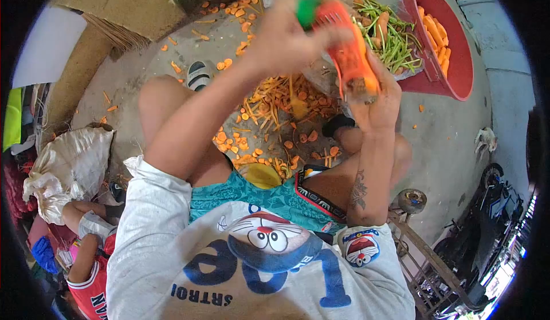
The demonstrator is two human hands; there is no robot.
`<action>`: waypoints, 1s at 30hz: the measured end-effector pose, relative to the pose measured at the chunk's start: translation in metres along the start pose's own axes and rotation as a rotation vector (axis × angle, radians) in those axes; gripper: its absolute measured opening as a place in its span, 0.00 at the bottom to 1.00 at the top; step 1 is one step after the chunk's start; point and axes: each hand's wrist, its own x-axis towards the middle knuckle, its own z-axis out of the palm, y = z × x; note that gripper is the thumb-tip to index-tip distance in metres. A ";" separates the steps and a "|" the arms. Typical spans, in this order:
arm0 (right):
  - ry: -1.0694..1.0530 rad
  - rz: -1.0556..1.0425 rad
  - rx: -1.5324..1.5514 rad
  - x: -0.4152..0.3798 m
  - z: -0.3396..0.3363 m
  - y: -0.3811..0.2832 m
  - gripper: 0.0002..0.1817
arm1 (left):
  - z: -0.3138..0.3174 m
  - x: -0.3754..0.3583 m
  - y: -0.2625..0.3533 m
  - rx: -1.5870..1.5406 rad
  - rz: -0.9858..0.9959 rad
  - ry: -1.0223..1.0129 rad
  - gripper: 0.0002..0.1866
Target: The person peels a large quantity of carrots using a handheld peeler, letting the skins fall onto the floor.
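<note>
An orange-red, bottle-like object (346, 54) with a clear-looking lower end is held up at the top centre. My right hand (381, 94) is wrapped round its lower part. Closed at the upper end, beside a blurred green piece (309, 9), is my left hand (286, 42), its thumb across the object. Motion blur hides the exact hold. Orange peelings and cut pieces (281, 99) lie on the floor beneath. Green stalks (391, 45) in a clear plastic bag are just right of the object.
A red tub (463, 62) of peeled carrots (436, 36) stands at upper right. At left lies a white sack (74, 165), with another person (89, 263) below it. A metal frame (427, 263) is at lower right. A yellow round thing (260, 175) sits between my legs.
</note>
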 end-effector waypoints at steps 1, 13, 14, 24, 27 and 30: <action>0.022 0.002 -0.020 -0.001 -0.003 0.001 0.26 | 0.002 -0.001 0.002 -0.020 0.075 -0.076 0.10; 0.014 0.006 0.017 -0.005 -0.001 0.000 0.25 | 0.015 -0.019 0.015 -0.074 -0.065 -0.066 0.14; 0.103 -0.002 -0.037 -0.007 -0.002 0.000 0.25 | 0.006 -0.014 0.012 -0.082 -0.197 -0.063 0.13; 0.080 0.008 0.043 -0.006 0.003 0.003 0.24 | 0.008 -0.017 0.009 -0.043 -0.083 -0.005 0.11; -0.023 0.063 0.063 -0.009 -0.015 0.003 0.23 | -0.016 -0.005 -0.003 0.032 -0.080 -0.075 0.10; -0.309 0.116 0.184 -0.001 -0.034 0.006 0.22 | -0.039 0.014 -0.007 0.018 -0.176 0.133 0.09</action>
